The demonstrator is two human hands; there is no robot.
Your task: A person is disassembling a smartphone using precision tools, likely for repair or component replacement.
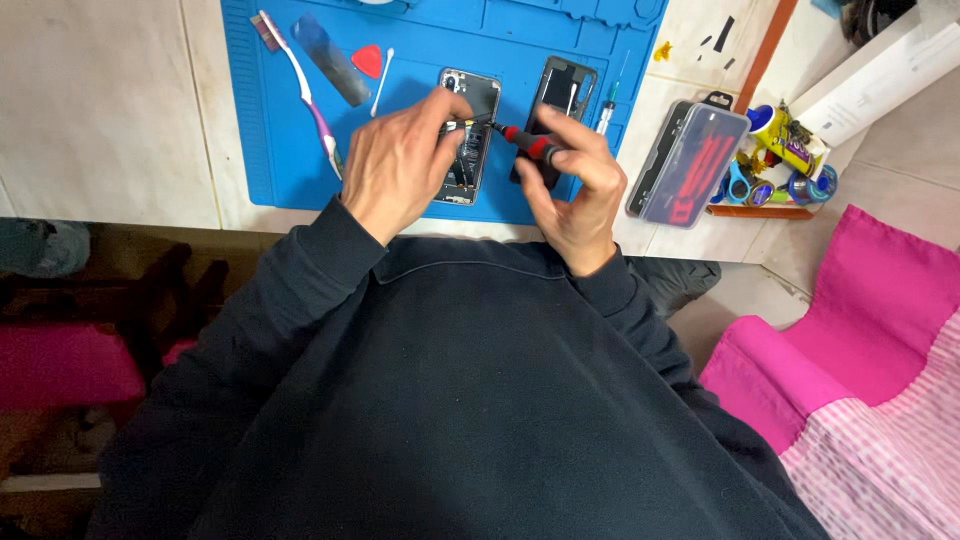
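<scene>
An opened phone [470, 150] lies on a blue work mat [290, 160], its insides showing. My right hand [575, 185] holds a red and black screwdriver [525, 140] whose tip points left toward the phone's upper part. My left hand [395, 165] rests over the phone's left side, with thumb and forefinger pinched at the screwdriver's tip; whether they hold something small I cannot tell. The phone's dark back cover [560, 95] lies just right of the phone, partly behind my right hand.
On the mat lie a toothbrush [305, 85], a flat metal tool [330, 58], a red pick [368, 60], a cotton swab [382, 80]. A syringe [606, 112], a clear tool case [690, 160] and a tray of tape rolls [775, 165] sit right. Pink seat [860, 330] at right.
</scene>
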